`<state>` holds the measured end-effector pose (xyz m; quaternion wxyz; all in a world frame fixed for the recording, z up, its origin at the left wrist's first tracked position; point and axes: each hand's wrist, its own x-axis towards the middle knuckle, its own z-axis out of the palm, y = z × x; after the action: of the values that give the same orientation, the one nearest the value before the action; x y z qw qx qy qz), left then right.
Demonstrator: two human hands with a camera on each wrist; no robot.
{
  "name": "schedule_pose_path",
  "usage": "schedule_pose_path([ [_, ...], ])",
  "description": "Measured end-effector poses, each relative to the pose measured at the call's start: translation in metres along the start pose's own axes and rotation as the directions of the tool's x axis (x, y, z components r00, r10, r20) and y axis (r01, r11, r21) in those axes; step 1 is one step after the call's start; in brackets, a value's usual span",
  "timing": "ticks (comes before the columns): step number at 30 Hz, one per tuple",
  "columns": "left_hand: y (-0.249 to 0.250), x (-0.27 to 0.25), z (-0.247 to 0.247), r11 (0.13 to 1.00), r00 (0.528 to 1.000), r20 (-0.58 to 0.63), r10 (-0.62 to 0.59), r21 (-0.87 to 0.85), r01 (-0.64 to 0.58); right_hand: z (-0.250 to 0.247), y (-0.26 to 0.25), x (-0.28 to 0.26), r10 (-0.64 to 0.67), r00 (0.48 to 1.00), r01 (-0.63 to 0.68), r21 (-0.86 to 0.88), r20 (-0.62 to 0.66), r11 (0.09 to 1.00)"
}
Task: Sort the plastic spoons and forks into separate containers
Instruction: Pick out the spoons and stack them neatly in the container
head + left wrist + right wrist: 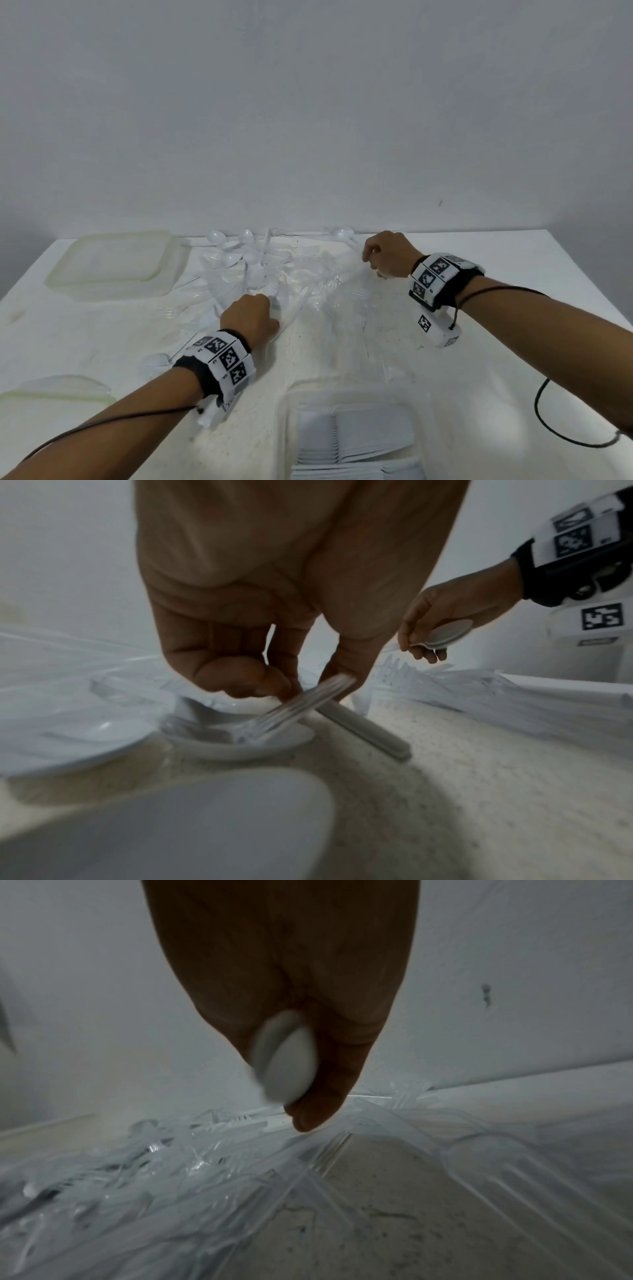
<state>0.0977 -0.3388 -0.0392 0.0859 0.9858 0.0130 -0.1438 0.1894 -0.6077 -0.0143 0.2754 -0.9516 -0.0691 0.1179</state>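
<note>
White tabletop is strewn with a mixed pile of clear forks and white spoons between the hands. White spoons are clasped in the curled right hand; a clear fork and a white handle are pinched by the left hand. White cutlery is stacked in the tub nearest the body, while the tub beyond the left hand looks unfilled. Most sorting is judged left.
</note>
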Motion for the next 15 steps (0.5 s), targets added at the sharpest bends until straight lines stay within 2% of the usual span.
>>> schedule_pose_path([
  [3,-0.002,0.0,-0.002,1.0,1.0,-0.004,-0.007,-0.03,0.007,-0.002,0.005,-0.005,0.039,0.999,-0.039,0.078,-0.002,0.996],
  [5,-0.003,0.0,-0.004,0.999,1.0,-0.008,-0.024,-0.025,0.024,-0.003,0.008,-0.009,0.029,1.0,-0.029,0.061,0.001,0.998],
  [10,-0.013,-0.002,-0.022,0.996,0.999,0.022,-0.046,-0.079,0.047,-0.004,0.015,-0.024,-0.12,0.992,0.113,-0.173,-0.027,0.978],
  [15,-0.018,-0.005,-0.034,0.997,0.999,0.031,-0.036,-0.071,0.038,0.002,0.023,-0.03,-0.184,0.979,0.148,-0.315,-0.089,0.938],
])
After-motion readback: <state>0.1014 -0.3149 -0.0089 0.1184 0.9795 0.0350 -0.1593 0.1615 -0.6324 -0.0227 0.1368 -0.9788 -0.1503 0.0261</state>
